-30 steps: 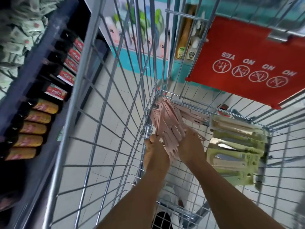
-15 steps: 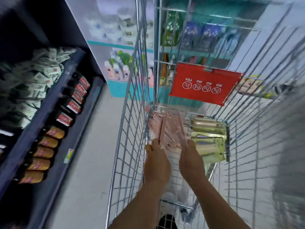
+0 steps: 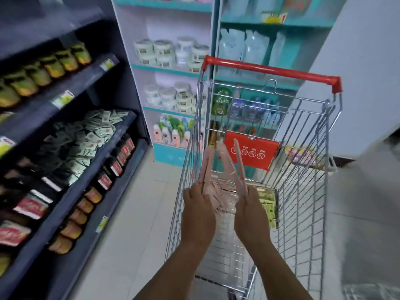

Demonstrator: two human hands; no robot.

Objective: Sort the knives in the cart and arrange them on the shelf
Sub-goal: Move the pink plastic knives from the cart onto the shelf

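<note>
Pinching pink knife packs (image 3: 218,169) from both sides, left hand (image 3: 198,207) and right hand (image 3: 251,211) level over the cart (image 3: 303,191). Long axes up and away from the fingers, fanned apart. Green packs (image 3: 269,204) just right of right hand; dark shelf (image 3: 71,161) well left, nearer left hand.
</note>
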